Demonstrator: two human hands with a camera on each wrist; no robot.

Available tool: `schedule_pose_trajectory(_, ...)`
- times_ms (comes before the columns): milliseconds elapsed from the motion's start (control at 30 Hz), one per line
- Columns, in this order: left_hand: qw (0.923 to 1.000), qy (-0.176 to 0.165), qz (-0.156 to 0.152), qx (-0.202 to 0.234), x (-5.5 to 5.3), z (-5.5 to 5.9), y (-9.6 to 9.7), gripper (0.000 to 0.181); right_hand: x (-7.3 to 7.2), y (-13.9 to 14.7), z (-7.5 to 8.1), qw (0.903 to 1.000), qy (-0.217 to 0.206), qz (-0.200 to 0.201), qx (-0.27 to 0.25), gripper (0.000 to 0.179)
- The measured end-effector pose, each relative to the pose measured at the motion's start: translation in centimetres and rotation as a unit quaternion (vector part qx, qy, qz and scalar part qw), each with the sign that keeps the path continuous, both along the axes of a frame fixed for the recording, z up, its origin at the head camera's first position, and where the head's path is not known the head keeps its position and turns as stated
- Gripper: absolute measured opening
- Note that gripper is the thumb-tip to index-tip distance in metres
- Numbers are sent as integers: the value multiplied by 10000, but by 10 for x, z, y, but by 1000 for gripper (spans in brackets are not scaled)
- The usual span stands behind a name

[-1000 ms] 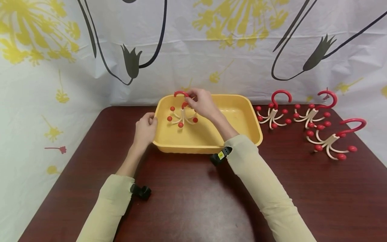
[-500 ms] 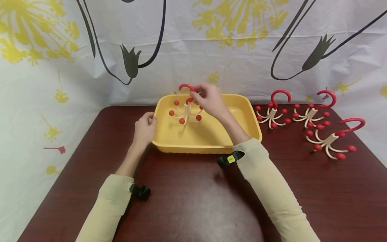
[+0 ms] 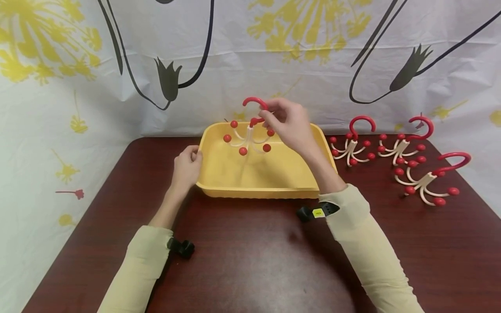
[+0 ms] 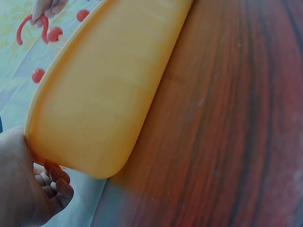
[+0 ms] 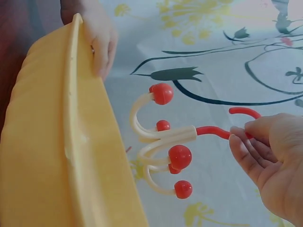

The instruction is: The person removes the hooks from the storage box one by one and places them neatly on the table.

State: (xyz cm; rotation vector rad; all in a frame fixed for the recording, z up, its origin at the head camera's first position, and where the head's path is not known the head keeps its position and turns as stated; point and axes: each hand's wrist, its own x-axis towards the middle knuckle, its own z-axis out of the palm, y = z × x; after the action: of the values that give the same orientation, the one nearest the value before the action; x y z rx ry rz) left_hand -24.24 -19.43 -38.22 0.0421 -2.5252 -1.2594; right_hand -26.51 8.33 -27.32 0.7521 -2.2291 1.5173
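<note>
My right hand (image 3: 289,121) pinches the red hook of a multi-arm hanger (image 3: 249,138) between thumb and fingers. White curved arms tipped with red balls spread from the hanger's stem, and it hangs upright above the yellow plastic tub (image 3: 258,190). In the right wrist view the hanger (image 5: 180,135) shows clear of the tub's rim (image 5: 71,118). At the tub's left end my left hand (image 3: 188,167) grips the rim, its fingers curled over the edge. The left wrist view shows that hand (image 4: 28,189) at the tub's corner.
Three similar hangers stand on the dark wood table (image 3: 250,261) right of the tub: one near it (image 3: 352,148), another behind (image 3: 401,148), and one closer to the front (image 3: 424,182). A white patterned cloth (image 3: 274,65) hangs behind the table.
My right hand has raised the hanger from inside the tub, moving it up and to the right. The left hand has stayed at the rim, and the tub has not moved.
</note>
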Motion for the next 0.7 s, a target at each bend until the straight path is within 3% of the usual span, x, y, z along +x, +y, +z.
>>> schedule_pose_trajectory(700,9999,-105,-90,6,0,-1,-1,36,41,73,20,9973,194,-665,249,22)
